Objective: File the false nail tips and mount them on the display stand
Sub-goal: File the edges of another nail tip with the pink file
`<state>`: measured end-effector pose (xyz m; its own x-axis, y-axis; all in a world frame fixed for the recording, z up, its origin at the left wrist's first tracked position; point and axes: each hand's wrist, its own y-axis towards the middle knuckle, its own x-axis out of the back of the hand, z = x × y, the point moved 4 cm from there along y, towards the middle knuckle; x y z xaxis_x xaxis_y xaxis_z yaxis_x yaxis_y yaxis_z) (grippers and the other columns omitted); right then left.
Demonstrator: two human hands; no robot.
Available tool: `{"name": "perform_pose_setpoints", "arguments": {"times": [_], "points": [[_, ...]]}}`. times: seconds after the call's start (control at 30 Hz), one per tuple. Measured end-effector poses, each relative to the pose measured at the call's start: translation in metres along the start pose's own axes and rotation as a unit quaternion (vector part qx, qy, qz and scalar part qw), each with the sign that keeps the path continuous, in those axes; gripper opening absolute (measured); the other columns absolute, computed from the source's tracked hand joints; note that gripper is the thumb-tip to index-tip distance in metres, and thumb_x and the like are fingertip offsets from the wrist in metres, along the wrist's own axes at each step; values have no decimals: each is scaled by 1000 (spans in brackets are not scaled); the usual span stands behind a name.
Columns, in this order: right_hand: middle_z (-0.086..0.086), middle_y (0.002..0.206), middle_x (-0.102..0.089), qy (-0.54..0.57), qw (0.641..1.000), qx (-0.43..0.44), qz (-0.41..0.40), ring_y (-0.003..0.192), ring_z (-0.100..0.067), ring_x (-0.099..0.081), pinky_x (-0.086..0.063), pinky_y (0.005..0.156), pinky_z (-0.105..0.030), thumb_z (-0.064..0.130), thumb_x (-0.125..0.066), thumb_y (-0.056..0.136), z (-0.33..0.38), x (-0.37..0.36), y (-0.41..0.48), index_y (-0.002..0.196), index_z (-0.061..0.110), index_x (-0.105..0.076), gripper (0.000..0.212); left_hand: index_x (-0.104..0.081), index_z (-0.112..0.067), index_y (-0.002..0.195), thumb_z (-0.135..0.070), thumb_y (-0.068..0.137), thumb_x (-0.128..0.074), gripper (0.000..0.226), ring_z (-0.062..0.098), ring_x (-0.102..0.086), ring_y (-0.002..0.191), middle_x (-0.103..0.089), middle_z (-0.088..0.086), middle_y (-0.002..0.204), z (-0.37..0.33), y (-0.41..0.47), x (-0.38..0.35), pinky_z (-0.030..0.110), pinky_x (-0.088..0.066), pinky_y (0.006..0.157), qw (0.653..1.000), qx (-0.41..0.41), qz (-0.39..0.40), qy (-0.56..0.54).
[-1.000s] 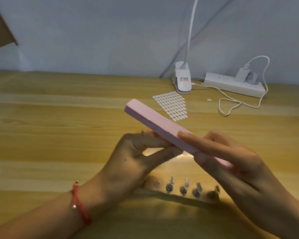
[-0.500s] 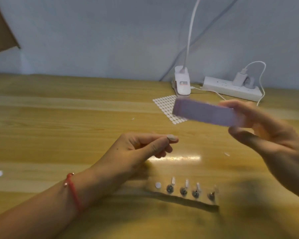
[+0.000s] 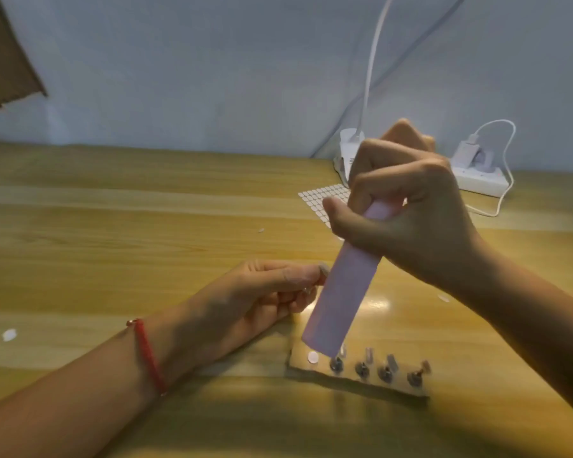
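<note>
My right hand (image 3: 407, 206) grips the upper end of a pink block nail file (image 3: 341, 295), which hangs steeply with its lower end just above the display stand (image 3: 358, 378). The stand is a clear strip on the wooden table, with several small clips carrying nail tips. My left hand (image 3: 272, 295) lies on the table left of the file and pinches a small false nail tip (image 3: 323, 269) between thumb and forefinger, close to the file's left face. The file hides the stand's far left clip.
A sheet of small white sticker dots (image 3: 325, 198) lies behind the hands. A white clip lamp base (image 3: 348, 157) and a power strip (image 3: 480, 180) with a charger cable sit at the back right by the wall. A white scrap (image 3: 9, 334) lies at the left.
My right hand swung the file from lying flat and raised at the right to hanging nearly upright beside the nail tip. My left hand stayed in place, still pinching the tip.
</note>
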<state>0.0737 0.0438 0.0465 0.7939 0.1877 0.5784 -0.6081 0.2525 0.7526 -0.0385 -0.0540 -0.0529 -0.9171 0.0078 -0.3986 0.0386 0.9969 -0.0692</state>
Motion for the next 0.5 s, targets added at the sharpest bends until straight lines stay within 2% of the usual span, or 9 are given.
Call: {"name": "perform_pose_setpoints", "arguments": {"times": [0.13,0.23,0.37,0.43,0.5], "points": [[-3,63,-49,-7,999,-7,-34,77,-20,-36,-29,73,-34,16,-67,78,-11,2,16,52,17,-57,28,-78,-14,73,-37,54,-87,32,4,-58,66,-67,-5,69,0,1,-1,17,-44,69,999,-1,20,-26],[2,64,-48,13,999,41,32,74,-19,-38,-30,74,-33,16,-70,74,0,-24,5,48,16,-60,28,-78,-11,79,-25,67,-73,19,4,-67,67,-73,-4,73,0,0,-2,16,-52,65,997,-3,41,-61],[-8,63,-47,23,999,-20,-38,74,-22,-35,-29,71,-25,8,-68,76,-20,-14,17,50,14,-56,29,-77,-15,73,-35,59,-84,25,3,-64,65,-69,-6,68,2,3,2,15,-51,69,998,-14,29,-57],[-2,63,-48,29,999,17,11,73,-22,-37,-30,73,-28,13,-69,76,-14,-24,13,50,18,-58,28,-78,-12,80,-30,65,-81,24,5,-68,71,-73,-3,75,4,4,3,18,-53,70,996,-8,42,-79],[1,64,-48,25,997,49,55,73,-20,-37,-31,74,-29,20,-69,77,-10,-27,10,49,14,-62,29,-77,-10,87,-26,71,-77,23,7,-70,75,-74,-1,81,5,5,3,20,-54,72,993,-1,61,-105]]}}
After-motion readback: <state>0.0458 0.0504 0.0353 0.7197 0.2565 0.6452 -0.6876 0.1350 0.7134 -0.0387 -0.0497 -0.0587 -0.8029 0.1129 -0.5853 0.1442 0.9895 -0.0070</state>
